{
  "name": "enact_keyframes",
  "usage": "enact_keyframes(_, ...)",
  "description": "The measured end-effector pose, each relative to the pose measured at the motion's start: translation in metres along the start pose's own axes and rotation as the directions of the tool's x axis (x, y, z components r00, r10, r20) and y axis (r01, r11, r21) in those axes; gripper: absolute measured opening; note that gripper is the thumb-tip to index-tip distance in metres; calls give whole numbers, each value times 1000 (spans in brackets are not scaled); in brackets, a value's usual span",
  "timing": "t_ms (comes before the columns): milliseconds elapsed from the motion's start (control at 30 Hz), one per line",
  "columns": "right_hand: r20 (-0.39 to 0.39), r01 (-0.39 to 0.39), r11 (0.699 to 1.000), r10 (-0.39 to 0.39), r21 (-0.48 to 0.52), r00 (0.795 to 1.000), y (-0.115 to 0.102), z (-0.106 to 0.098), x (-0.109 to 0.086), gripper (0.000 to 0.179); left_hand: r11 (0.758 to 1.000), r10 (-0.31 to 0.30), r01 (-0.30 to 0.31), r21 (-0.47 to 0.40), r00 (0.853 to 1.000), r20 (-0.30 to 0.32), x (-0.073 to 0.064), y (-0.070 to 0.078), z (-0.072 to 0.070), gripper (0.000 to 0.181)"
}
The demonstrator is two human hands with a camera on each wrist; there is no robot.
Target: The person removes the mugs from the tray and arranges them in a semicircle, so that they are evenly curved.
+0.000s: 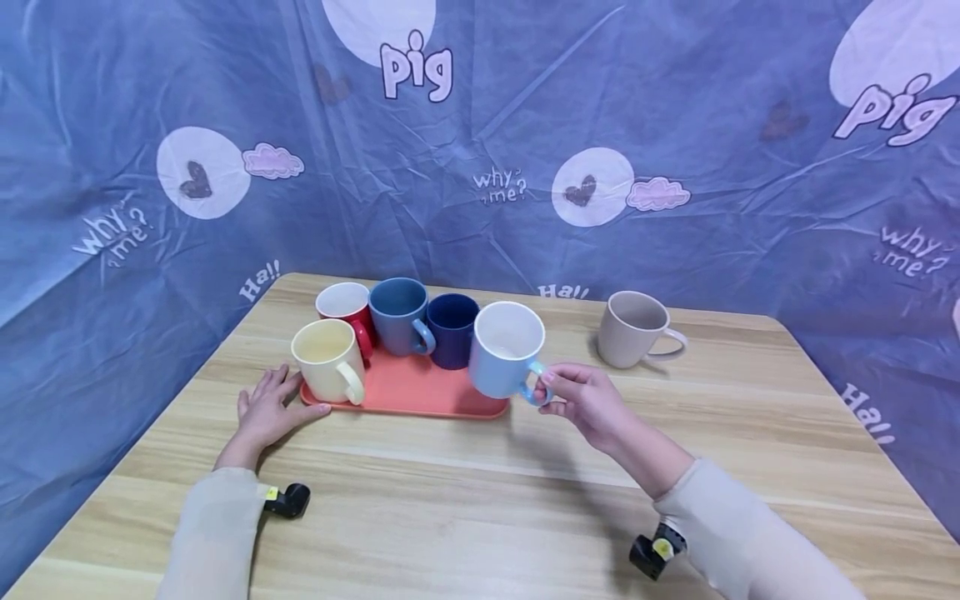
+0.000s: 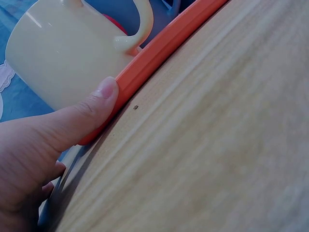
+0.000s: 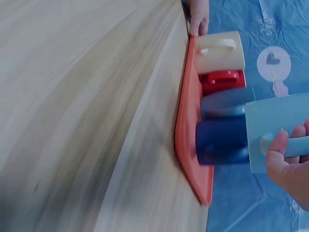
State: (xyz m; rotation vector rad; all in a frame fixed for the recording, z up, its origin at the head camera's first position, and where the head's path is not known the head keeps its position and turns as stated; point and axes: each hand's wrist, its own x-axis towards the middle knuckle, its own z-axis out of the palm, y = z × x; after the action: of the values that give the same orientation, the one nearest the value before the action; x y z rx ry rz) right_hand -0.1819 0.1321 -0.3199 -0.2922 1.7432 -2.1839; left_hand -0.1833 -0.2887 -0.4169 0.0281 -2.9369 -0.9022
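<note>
The right grip (image 1: pixel 588 404) is closed in a pinch, thumb and fingertips holding the handle of a light blue mug (image 1: pixel 493 367). The mug is held mouth up, raised over the right end of a coral-red tray (image 1: pixel 427 393), just beside a navy mug (image 1: pixel 448 348). (From the head view, whether the two touch is hard to tell.)

The left grip (image 1: pixel 270 410) holds no mug; its fingers are spread at the tray's near left corner, the thumb resting against the rim.

On the tray, a cream mug (image 1: pixel 322 379) stands at that corner, handle toward the near side. Behind it is a red mug (image 1: pixel 363 317) with a white inside, then a slate blue mug (image 1: pixel 393 329), then the navy one, forming a close row along the back.

Well apart to the right, a grey mug (image 1: pixel 622 337) stands directly on the wood-grain counter (image 1: pixel 420 500). Beyond hangs a blue printed cloth (image 1: pixel 450 242).
</note>
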Motion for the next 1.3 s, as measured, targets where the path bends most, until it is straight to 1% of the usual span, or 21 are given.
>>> enact_keyframes(300,6,66,998,-66,12,998,2,-36,-16,26,1000,-4,4,10,1000,-1,1,-3,1,88)
enact_keyframes(567,-42,116,993,-115,38,993,4,-64,-30,24,1000,-3,3,5,1000,-4,1,-2,2,88)
enact_keyframes(800,-84,127,991,-124,38,989,9,-85,-44,24,1000,3,-3,-1,1000,-3,1,-3,1,87)
enact_keyframes(967,-119,148,987,-140,64,983,12,-98,-53,25,1000,13,-13,2,1000,-10,1,-4,0,87)
enact_keyframes(1133,-154,151,987,-141,57,978,13,-110,-60,27,1000,7,-7,2,1000,-6,0,-4,-1,88)
enact_keyframes(1300,-184,147,985,-129,90,975,16,-122,-67,27,1000,-4,4,-6,1000,2,0,-3,2,89)
